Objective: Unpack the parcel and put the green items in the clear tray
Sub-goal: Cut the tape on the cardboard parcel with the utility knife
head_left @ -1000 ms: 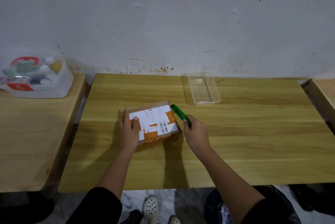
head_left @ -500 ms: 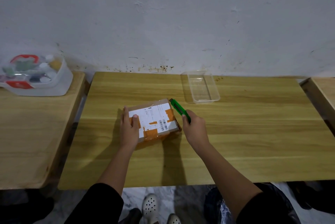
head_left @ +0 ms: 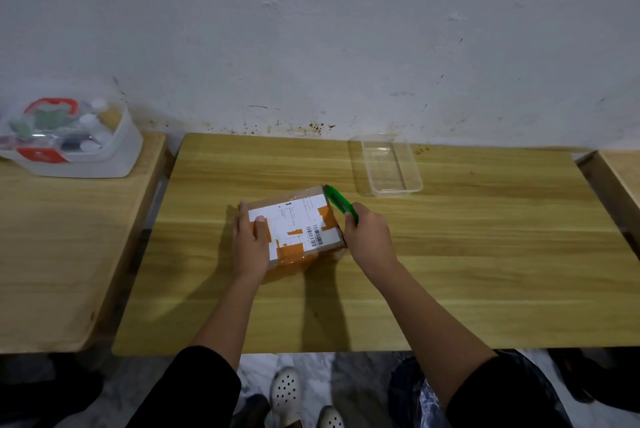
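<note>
Parcel held flat on the counter, cutter at its right edge.

A brown cardboard parcel (head_left: 294, 230) with a white shipping label and orange tape lies at the centre of the frame on the light wooden counter (head_left: 450, 271). The left hand (head_left: 250, 243) rests palm-down on the parcel's left side, fingers spread flat and grasping nothing. The right hand (head_left: 369, 237) is closed around the handle of a green plastic utility cutter (head_left: 341, 205), whose front end lies against the parcel's upper right edge. An empty clear rectangular plastic tray (head_left: 414, 171) stands near the parcel, up and to its right, apart from it. A white plastic lidded box (head_left: 114, 157) holding mixed items sits on a second wooden counter (head_left: 69, 254) at the upper left of the frame.
</note>
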A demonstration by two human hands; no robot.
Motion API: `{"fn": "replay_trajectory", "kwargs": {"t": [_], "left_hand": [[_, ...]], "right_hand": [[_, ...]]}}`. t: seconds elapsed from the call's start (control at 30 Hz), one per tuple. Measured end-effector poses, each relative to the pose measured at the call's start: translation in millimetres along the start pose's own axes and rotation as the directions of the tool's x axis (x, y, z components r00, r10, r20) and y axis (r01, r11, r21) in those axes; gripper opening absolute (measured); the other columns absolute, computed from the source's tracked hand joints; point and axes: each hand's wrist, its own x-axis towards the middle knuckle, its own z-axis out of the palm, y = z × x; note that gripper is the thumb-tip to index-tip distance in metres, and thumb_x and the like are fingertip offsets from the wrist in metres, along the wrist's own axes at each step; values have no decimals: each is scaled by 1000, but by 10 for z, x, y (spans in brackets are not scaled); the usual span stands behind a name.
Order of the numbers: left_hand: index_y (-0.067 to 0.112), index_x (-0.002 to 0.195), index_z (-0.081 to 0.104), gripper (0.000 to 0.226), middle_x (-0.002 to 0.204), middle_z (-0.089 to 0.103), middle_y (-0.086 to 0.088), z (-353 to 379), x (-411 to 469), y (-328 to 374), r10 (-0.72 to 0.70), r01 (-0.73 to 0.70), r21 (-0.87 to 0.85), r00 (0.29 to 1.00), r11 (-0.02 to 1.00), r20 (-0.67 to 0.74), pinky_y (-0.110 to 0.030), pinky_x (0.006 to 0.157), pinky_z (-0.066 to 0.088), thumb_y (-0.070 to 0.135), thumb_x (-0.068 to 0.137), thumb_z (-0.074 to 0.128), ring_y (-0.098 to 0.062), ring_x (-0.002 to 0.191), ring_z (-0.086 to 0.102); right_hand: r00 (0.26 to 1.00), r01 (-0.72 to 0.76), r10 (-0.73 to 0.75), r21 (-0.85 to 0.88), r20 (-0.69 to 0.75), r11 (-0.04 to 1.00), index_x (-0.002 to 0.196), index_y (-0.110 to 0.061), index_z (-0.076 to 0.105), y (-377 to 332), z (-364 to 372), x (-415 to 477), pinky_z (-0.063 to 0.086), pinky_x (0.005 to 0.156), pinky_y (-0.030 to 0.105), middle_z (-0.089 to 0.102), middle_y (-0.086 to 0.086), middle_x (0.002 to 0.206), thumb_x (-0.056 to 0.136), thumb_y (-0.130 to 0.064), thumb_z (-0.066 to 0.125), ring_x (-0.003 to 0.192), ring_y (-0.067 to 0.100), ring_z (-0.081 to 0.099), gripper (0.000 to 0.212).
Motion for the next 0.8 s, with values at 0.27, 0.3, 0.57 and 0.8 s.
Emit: {"fn": "replay_trajectory", "kwargs": {"t": [0.27,0.3,0.57,0.8], "left_hand": [[24,148,14,50,148,33,-14,49,11,13,-47,47,1,998,999,-50,-41,97,38,29,100,28,-32,131,37],[24,148,14,50,147,33,-14,56,16,10,-49,49,-6,997,999,-53,-41,97,38,28,100,28,-32,130,37],[25,147,16,48,147,34,-15,100,56,-14,-71,69,-31,994,997,-84,-45,99,38,27,100,27,-35,129,39],[10,147,16,51,152,19,-22,213,-299,39,-119,105,-81,974,991,-191,-41,107,28,20,100,31,-34,138,25]], "right_hand": [[992,40,-12,-215,128,976,94,0,59,-69,-232,-4,31,50,25,48,9,75,93,-15,42,64,22,46,22],[990,43,-12,-219,139,975,90,0,59,-60,-256,-19,28,46,25,46,7,70,92,-14,42,59,20,44,22],[984,87,-52,-208,168,974,72,-4,55,153,-445,-303,26,42,24,45,4,59,87,-12,46,49,17,41,19],[1000,10,-10,-59,-7,998,89,-4,64,406,-503,-468,27,40,19,53,5,62,89,-12,49,46,10,43,17]]}}
